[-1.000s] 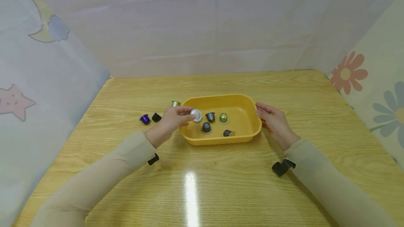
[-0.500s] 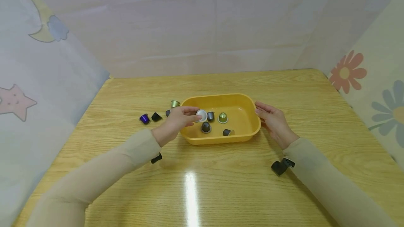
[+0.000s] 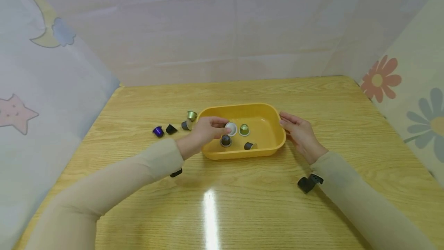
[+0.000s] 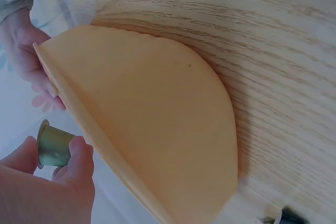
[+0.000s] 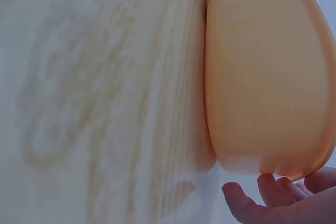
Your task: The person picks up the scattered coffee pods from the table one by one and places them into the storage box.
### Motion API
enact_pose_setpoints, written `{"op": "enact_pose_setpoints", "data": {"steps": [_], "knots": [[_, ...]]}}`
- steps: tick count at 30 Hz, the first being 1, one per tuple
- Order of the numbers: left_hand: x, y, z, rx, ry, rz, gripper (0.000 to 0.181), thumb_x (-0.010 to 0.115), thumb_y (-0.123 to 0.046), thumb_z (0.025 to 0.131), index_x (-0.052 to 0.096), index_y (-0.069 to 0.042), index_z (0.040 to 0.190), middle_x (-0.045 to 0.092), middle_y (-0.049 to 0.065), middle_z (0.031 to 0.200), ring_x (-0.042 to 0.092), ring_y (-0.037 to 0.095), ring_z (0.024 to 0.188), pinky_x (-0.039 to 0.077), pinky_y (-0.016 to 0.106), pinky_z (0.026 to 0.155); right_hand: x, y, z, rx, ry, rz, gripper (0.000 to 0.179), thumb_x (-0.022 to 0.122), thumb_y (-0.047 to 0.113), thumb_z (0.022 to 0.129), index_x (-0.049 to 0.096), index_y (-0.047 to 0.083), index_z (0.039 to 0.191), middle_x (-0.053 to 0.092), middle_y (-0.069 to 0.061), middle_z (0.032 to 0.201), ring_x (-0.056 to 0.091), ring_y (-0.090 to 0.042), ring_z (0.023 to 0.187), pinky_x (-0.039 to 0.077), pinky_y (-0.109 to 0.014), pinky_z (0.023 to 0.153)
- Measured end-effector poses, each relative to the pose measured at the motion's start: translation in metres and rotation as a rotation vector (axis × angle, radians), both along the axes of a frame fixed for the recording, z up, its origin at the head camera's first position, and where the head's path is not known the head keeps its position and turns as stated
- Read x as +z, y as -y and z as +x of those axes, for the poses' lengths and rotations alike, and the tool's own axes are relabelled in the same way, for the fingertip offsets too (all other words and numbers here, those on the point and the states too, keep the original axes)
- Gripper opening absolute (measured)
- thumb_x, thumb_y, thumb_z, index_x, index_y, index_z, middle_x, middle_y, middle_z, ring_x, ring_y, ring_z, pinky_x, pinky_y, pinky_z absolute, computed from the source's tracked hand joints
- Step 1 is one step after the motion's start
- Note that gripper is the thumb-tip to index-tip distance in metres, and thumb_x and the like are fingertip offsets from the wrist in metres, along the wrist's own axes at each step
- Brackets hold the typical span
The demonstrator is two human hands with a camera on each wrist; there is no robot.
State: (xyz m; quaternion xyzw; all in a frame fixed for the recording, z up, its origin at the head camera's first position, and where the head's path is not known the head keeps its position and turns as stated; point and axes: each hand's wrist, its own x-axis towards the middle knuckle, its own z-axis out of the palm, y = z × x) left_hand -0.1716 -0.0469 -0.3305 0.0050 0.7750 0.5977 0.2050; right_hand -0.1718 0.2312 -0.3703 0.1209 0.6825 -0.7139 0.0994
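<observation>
A green capsule (image 4: 55,146) is being pinched by the left grip (image 3: 205,132), over the yellow tray (image 3: 267,131). To that grip's right, a lime capsule (image 3: 244,129) is being held in the tray; to its left, a purple capsule (image 3: 158,131) is being carried by the table (image 3: 260,203). The tray's right end is being touched by the right grip (image 3: 300,135), its fingers loosely spread.

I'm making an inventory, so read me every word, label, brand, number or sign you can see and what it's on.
None can be read in any view.
Green capsule in the left fingers: no legible lettering.
Other capsules in the yellow tray and on the table: any print is too small to read.
Walls: drawings only, including a moon, star and flowers.
</observation>
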Motion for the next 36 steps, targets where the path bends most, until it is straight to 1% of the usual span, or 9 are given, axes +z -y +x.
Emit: {"op": "enact_pose_setpoints", "data": {"steps": [5, 9, 12, 15, 19, 24, 28, 32, 36], "knots": [[0.001, -0.006, 0.000, -0.070, -0.009, -0.029, 0.040, 0.068, -0.008, 0.092, 0.059, 0.001, 0.130, 0.062, 0.014, 0.126, 0.061, 0.025, 0.111, 0.049, 0.040, 0.096, 0.000, 0.000, 0.000, -0.007, 0.012, 0.002, 0.052, 0.051, 0.014, 0.102, 0.034, 0.006, 0.151, 0.034, -0.012, 0.154, 0.053, -0.004, 0.107, 0.050, -0.018, 0.084], [0.007, -0.010, -0.001, -0.106, -0.035, -0.067, 0.039, 0.069, -0.011, 0.092, 0.061, 0.000, 0.128, 0.066, 0.010, 0.119, 0.063, 0.021, 0.102, 0.053, 0.035, 0.088, 0.000, -0.001, 0.000, -0.016, 0.018, -0.004, 0.052, 0.050, 0.012, 0.102, 0.034, 0.006, 0.151, 0.035, -0.012, 0.153, 0.053, -0.004, 0.110, 0.050, -0.017, 0.083], [0.013, -0.013, -0.005, -0.120, -0.046, -0.077, 0.037, 0.069, -0.011, 0.092, 0.062, 0.000, 0.127, 0.067, 0.010, 0.118, 0.063, 0.025, 0.103, 0.053, 0.036, 0.086, 0.000, -0.001, 0.001, -0.015, 0.011, -0.007, 0.052, 0.051, 0.013, 0.102, 0.034, 0.005, 0.151, 0.036, -0.012, 0.152, 0.054, -0.002, 0.105, 0.051, -0.016, 0.082], [0.015, -0.016, -0.010, -0.132, -0.045, -0.085, 0.037, 0.069, -0.012, 0.092, 0.062, -0.001, 0.127, 0.065, 0.010, 0.121, 0.060, 0.031, 0.109, 0.052, 0.040, 0.089, 0.000, -0.002, 0.002, -0.014, 0.001, -0.005, 0.052, 0.052, 0.014, 0.102, 0.034, 0.004, 0.150, 0.038, -0.011, 0.151, 0.055, -0.001, 0.100, 0.051, -0.017, 0.081], [0.012, -0.021, -0.014, -0.168, -0.051, -0.080, 0.038, 0.069, -0.014, 0.093, 0.061, -0.002, 0.128, 0.064, 0.010, 0.122, 0.057, 0.034, 0.111, 0.050, 0.045, 0.092, 0.000, -0.001, 0.001, -0.011, 0.011, -0.005, 0.052, 0.051, 0.015, 0.102, 0.034, 0.005, 0.151, 0.039, -0.010, 0.151, 0.054, -0.005, 0.105, 0.051, -0.016, 0.080], [0.010, -0.026, -0.017, -0.193, -0.050, -0.087, 0.038, 0.068, -0.015, 0.093, 0.061, -0.003, 0.128, 0.065, 0.009, 0.120, 0.058, 0.030, 0.091, 0.048, 0.047, 0.093, -0.001, 0.002, 0.001, 0.006, 0.020, 0.008, 0.052, 0.050, 0.014, 0.103, 0.033, 0.006, 0.151, 0.035, -0.012, 0.153, 0.053, -0.006, 0.109, 0.051, -0.016, 0.080], [0.013, -0.031, -0.019, -0.223, -0.046, -0.098, 0.038, 0.067, -0.017, 0.094, 0.061, -0.002, 0.128, 0.066, 0.008, 0.118, 0.052, 0.020, 0.079, 0.048, 0.043, 0.085, -0.002, 0.002, 0.002, 0.008, 0.002, 0.023, 0.052, 0.051, 0.016, 0.102, 0.034, 0.005, 0.151, 0.039, -0.012, 0.150, 0.055, -0.001, 0.098, 0.051, -0.016, 0.081], [0.011, -0.039, -0.023, -0.279, -0.046, -0.093, 0.036, 0.068, -0.018, 0.093, 0.064, -0.002, 0.125, 0.066, 0.007, 0.115, 0.050, 0.020, 0.081, 0.044, 0.042, 0.077, -0.002, 0.001, 0.000, -0.002, 0.006, 0.027, 0.052, 0.051, 0.017, 0.102, 0.034, 0.006, 0.151, 0.037, -0.013, 0.151, 0.055, -0.001, 0.098, 0.051, -0.017, 0.080], [0.005, -0.045, -0.026, -0.308, -0.063, -0.127, 0.034, 0.069, -0.020, 0.093, 0.066, -0.003, 0.122, 0.066, 0.005, 0.113, 0.057, 0.024, 0.095, 0.049, 0.042, 0.088, -0.002, 0.001, -0.001, 0.001, 0.014, 0.019, 0.052, 0.050, 0.016, 0.103, 0.033, 0.006, 0.151, 0.034, -0.014, 0.154, 0.053, -0.003, 0.103, 0.051, -0.016, 0.081]]}}
